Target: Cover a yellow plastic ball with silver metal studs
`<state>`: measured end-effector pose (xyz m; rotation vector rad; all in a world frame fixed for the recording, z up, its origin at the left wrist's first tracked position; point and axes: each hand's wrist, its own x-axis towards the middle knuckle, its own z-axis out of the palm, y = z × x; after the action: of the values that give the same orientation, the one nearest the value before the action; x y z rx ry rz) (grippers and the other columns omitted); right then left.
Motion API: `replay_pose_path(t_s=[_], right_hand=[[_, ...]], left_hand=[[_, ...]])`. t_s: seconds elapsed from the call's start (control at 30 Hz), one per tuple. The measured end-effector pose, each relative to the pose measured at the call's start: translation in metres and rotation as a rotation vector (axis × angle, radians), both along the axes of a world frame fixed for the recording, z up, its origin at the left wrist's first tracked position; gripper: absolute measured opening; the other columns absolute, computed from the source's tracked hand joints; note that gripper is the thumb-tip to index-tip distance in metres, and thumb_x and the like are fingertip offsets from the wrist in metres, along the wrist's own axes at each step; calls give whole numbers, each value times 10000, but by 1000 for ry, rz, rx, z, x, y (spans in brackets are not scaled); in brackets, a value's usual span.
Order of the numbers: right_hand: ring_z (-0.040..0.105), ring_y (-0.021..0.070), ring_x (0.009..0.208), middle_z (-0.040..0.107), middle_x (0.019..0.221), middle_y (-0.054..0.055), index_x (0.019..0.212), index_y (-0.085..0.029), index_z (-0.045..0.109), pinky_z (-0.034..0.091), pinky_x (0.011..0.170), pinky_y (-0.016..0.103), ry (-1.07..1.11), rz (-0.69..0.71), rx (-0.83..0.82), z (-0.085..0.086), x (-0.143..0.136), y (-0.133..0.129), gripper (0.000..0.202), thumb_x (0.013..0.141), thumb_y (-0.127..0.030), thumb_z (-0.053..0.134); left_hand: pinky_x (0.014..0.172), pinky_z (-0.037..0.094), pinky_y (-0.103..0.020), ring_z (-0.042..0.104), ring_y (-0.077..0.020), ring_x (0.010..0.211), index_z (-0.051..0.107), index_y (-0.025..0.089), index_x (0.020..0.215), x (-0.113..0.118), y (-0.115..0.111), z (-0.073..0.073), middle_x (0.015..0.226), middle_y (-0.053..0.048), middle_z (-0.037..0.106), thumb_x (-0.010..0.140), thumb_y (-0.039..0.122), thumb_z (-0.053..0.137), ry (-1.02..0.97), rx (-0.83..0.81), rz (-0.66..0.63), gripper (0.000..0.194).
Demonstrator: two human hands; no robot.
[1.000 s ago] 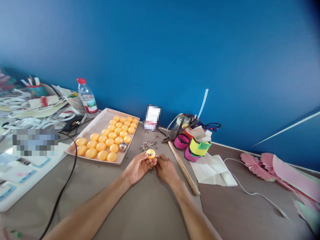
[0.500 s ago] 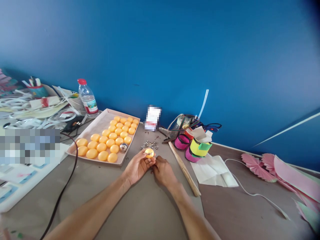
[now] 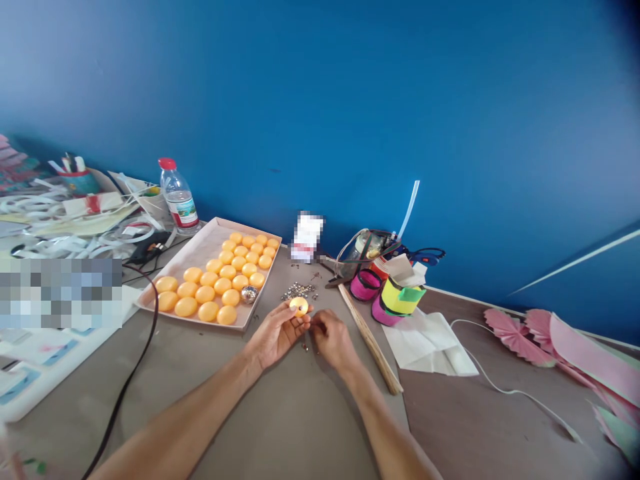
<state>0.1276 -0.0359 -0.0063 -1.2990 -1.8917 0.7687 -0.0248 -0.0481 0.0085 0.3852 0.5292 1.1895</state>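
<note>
An orange ball with small dark marks on it is held in the fingers of my left hand. Close beside it on the right, my right hand has its fingers pinched together; whatever they hold is too small to make out. Beyond the ball lies a pile of small shiny metal pieces on the grey table. To the left, a shallow box holds several orange balls in rows and one silver ball near its right edge.
A wooden stick lies right of my hands, near pink and yellow containers and white paper. A bottle stands behind the box. A dark cable runs down the left side.
My right hand has shifted slightly to the right, away from the ball. The ball is turned a little in my left hand, showing its marks differently.
</note>
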Motion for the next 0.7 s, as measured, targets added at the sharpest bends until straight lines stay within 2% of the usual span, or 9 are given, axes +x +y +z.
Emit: replay_pose_path(t_s=[0.1,0.17,0.27,0.37,0.47,0.57,0.7], right_hand=[[523,130,511,577,612,-22,715,-203,524,405,528,249,342,-82,-211,1,2,4,83,697,-143,469],[486,99,448,575,625,-41,719,-204,503,380,484,235,586,-111,-300,2,3,7,30,699,-188,519],[433,59,427,533,617,-65,711,-194,516,329,460,208,844,-101,-372,7,3,8,122,674,-245,620],[416,51,434,491,571,-71,691,-182,556,308,458,203,940,-46,-492,15,2,5,161,650,-282,675],[456,66,468,543,606,-48,719,-179,594,349,491,219,965,-19,-571,21,0,1,185,620,-291,703],[471,75,478,559,590,-45,720,-180,599,368,511,224,955,-31,-580,22,-3,-1,194,590,-264,717],[455,69,461,547,563,-56,710,-184,580,344,500,211,927,-43,-520,19,-5,-1,167,614,-259,695]], left_hand=[[749,510,-257,631,-134,761,596,121,924,0,0,1,899,-81,656,744,141,622,5,-1,-12,182],[757,509,-265,634,-138,760,596,127,930,0,-1,1,888,-72,656,735,139,630,6,-7,-17,198],[750,510,-268,633,-135,741,598,123,936,1,-1,1,905,-75,656,734,140,632,12,-16,-22,205],[747,507,-263,629,-131,731,604,117,932,1,-1,1,890,-73,657,744,141,626,10,-18,-24,191],[761,501,-265,629,-136,741,607,118,930,1,0,1,845,-62,657,744,143,629,1,-22,-25,189],[765,496,-263,628,-141,757,610,111,931,1,0,0,852,-71,657,749,158,627,3,-13,-27,189],[751,497,-257,626,-142,746,612,104,920,2,-1,1,832,-74,656,763,181,616,10,-3,-26,175]])
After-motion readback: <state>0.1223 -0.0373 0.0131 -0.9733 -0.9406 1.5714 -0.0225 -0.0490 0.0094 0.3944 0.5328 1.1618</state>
